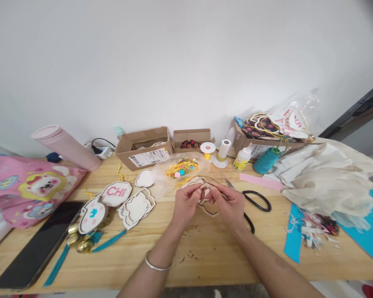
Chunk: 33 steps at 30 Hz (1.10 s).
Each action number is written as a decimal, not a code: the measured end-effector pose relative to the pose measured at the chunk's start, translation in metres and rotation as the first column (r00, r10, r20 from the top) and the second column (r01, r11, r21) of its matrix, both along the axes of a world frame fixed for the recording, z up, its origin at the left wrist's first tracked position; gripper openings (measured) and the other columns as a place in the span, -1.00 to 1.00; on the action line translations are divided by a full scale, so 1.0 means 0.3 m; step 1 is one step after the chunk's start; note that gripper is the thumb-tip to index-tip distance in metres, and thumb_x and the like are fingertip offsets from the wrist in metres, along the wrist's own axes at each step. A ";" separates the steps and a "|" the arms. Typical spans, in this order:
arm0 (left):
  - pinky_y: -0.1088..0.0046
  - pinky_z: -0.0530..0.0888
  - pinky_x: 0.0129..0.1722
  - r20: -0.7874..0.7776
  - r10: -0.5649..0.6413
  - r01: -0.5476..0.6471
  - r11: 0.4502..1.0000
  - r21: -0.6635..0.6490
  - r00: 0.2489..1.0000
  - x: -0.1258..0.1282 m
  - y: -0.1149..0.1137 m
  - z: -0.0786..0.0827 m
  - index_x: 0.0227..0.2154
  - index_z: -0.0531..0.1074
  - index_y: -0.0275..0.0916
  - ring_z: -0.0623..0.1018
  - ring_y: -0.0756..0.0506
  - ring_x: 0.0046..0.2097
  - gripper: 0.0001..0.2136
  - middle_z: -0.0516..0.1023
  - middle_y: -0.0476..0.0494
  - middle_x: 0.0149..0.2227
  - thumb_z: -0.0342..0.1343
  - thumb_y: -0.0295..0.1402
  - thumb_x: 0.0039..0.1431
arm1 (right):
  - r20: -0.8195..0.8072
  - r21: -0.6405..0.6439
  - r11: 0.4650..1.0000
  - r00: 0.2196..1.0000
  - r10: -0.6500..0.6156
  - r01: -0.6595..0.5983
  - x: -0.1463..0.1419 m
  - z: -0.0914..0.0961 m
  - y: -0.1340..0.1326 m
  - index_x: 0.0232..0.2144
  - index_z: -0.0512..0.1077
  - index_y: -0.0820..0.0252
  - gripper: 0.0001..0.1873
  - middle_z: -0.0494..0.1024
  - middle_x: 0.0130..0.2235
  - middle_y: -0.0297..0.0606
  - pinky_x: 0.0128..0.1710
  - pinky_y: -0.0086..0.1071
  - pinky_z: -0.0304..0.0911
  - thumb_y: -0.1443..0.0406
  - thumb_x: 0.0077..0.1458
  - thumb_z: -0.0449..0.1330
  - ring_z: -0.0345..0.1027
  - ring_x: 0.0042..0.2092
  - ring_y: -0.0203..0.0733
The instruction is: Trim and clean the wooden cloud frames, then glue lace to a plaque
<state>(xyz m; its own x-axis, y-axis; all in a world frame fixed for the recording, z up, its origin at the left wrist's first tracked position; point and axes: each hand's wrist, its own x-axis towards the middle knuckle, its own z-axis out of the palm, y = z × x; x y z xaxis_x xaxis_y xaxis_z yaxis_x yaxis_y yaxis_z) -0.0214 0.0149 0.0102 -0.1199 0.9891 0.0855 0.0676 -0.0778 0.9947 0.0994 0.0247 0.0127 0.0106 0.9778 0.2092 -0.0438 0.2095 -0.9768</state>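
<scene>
My left hand (185, 203) and my right hand (231, 205) meet above the middle of the table, fingertips pinched together. Between them is a small pale cutout (206, 191) with a dark edge, mostly covered by the fingers. Another dark-edged wooden outline (211, 210) shows beneath the hands, and a white cloud-shaped piece (192, 182) lies just behind them. Beside my right hand are scissors with black handles (261, 200), partly hidden by that hand. Left of my hands lies a stack of dark-edged wooden cutouts (136, 209).
Behind the hands, a clear bag (161, 176) holds yellow cords. Cardboard boxes (149, 158), ribbon spools (208, 148), a glue bottle (242, 159) and teal thread (266, 161) line the wall. Left are a phone (39, 246) and brass bells (85, 245); right, crumpled fabric (326, 174).
</scene>
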 end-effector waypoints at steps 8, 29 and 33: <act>0.54 0.28 -0.46 0.112 -0.072 0.080 0.995 -0.067 0.991 -0.013 0.009 -0.009 -0.48 0.49 -0.32 0.31 0.03 -0.49 -0.80 0.38 -0.01 -0.57 0.02 -0.31 0.00 | -0.125 -0.066 0.997 0.992 0.023 -0.031 0.003 -0.001 0.013 -0.43 0.53 0.16 -0.84 0.50 -0.59 -0.35 -0.58 -0.42 0.32 0.26 -0.09 0.17 0.31 -0.60 -0.33; 0.54 0.16 -0.47 0.338 -0.162 0.190 0.981 -0.050 0.927 -0.002 -0.002 0.001 -0.65 0.34 -0.32 0.18 0.07 -0.51 -0.82 0.23 0.04 -0.62 -0.02 -0.43 0.00 | -0.282 -0.103 0.991 0.958 0.051 -0.084 -0.006 -0.026 0.013 -0.44 0.53 0.13 -0.89 0.51 -0.59 -0.37 -0.59 -0.48 0.26 0.31 -0.10 0.21 0.30 -0.59 -0.37; 0.55 0.20 -0.47 0.384 -0.190 0.237 0.968 -0.079 0.904 -0.016 0.000 -0.003 -0.56 0.44 -0.33 0.25 0.07 -0.51 -0.84 0.33 0.01 -0.56 0.08 -0.33 -0.03 | -0.314 -0.118 0.987 0.947 0.066 -0.108 -0.002 -0.021 0.016 -0.46 0.53 0.13 -0.90 0.50 -0.60 -0.38 -0.60 -0.51 0.25 0.30 -0.11 0.22 0.26 -0.62 -0.40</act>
